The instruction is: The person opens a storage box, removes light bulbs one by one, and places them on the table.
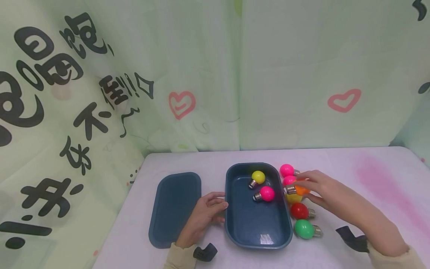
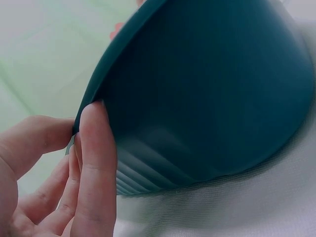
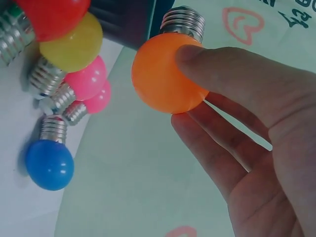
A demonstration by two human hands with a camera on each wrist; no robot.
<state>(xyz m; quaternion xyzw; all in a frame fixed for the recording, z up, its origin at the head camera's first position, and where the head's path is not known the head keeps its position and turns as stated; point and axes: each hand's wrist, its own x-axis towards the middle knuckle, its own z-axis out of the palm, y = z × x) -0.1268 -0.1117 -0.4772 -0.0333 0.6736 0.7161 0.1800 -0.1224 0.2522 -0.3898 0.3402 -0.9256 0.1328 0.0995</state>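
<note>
My left hand (image 1: 205,212) holds the left rim of a dark blue plastic box (image 1: 255,229), with thumb and fingers at the edge in the left wrist view. Inside the box lie a yellow light bulb (image 1: 258,176) and a pink light bulb (image 1: 267,194). Over the box's right side, my right hand (image 1: 324,188) pinches an orange light bulb (image 3: 160,74) by its globe, its metal screw base pointing toward the box. Below that hand, several bulbs lie along the box's right wall, among them a red bulb (image 1: 299,211) and a green bulb (image 1: 304,229).
A flat dark blue lid (image 1: 176,201) lies on the white-pink tablecloth left of the box. A blue bulb (image 3: 49,165) shows beside the pink ones in the right wrist view. Behind the table hangs a pale green curtain (image 1: 215,74) with hearts and dark lettering.
</note>
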